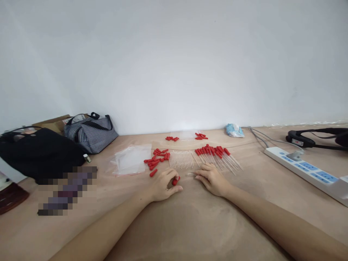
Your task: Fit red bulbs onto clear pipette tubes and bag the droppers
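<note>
My left hand point(163, 185) rests on the table and pinches a red rubber bulb point(175, 180) between thumb and fingers. My right hand point(213, 179) lies beside it, its fingertips holding a clear glass dropper tube point(191, 174) that points left toward the bulb. Just beyond my hands lie a pile of loose red bulbs point(157, 158), a row of bare clear tubes point(181, 159) and a fan of assembled droppers with red bulbs point(217, 154).
Clear plastic bags point(132, 159) lie left of the bulbs. A striped bag point(91, 134) and a black bag point(40, 154) stand at the far left. A white power strip point(307, 170), cables and a blue tissue pack point(234, 130) sit to the right. More bulbs point(201, 136) lie near the wall.
</note>
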A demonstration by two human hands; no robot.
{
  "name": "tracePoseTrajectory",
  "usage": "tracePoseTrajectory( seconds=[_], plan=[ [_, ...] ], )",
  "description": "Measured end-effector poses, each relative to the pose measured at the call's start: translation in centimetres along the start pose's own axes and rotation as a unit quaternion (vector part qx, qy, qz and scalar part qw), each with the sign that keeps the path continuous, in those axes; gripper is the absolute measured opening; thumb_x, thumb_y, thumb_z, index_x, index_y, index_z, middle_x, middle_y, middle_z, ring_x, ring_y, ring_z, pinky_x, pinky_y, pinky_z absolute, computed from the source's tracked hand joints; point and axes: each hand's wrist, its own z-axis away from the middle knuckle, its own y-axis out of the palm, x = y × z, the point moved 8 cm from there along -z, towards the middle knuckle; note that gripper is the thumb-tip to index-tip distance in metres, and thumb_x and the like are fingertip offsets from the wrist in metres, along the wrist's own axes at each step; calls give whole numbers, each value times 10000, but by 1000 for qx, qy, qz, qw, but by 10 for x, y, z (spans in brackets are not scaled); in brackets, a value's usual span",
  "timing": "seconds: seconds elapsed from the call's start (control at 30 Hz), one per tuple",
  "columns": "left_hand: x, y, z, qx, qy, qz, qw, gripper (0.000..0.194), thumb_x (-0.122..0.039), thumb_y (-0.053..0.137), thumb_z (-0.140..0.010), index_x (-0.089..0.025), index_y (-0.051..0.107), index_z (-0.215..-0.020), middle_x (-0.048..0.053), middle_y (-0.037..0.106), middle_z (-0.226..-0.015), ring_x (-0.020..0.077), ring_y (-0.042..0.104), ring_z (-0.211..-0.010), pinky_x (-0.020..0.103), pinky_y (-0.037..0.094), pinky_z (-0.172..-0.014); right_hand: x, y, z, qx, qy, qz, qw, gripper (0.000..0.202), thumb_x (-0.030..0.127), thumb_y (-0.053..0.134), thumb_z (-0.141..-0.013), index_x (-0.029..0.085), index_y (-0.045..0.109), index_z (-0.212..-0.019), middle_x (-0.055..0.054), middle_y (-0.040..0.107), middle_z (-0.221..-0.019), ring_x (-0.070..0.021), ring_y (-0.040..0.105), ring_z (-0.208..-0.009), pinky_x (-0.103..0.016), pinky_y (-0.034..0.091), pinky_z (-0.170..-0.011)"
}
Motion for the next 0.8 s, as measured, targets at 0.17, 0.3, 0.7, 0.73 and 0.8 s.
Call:
tracePoseTrajectory(
  seconds=[0.17,0.3,0.7,0.73,0.8],
  plan=[
    [14,7,-2,-47,-62,30,997,85,-246,534,-783,-177,506,-824,2,583,-758,143,548,-689,250,430,-623,4,-2,0,5,17,17,1000,201,243,415,-862,193,609,-880,-45,585,-783,-166,501,-789,-306,316,-694],
    [15,4,-3,-78,-55,55,994,188,-203,522,-803,-180,537,-989,11,612,-833,142,575,-746,250,448,-679,10,-3,-2,7,31,9,999,168,224,435,-848,199,597,-883,-33,597,-793,-161,505,-789,-314,267,-701],
    [-1,-1,-7,-90,-24,25,995,167,-161,442,-846,-183,606,-868,28,582,-839,140,549,-758,253,439,-690,19,-4,-4,-14,9,7,1000,165,210,421,-849,192,582,-882,-15,607,-774,-127,527,-733,-299,237,-707],
    [-2,-1,-7,-87,-23,29,996,167,-168,433,-851,-181,599,-863,29,588,-841,140,551,-760,251,438,-689,20,-4,-4,-14,5,5,1000,161,211,425,-847,192,582,-882,-13,608,-771,-126,526,-727,-299,237,-709],
    [-3,-1,-8,-84,-22,29,996,163,-194,423,-858,-178,585,-850,31,603,-842,146,556,-775,255,436,-692,22,-4,-4,-17,-4,3,1000,158,214,431,-846,191,583,-881,-13,607,-765,-123,521,-715,-298,240,-709]
  ],
)
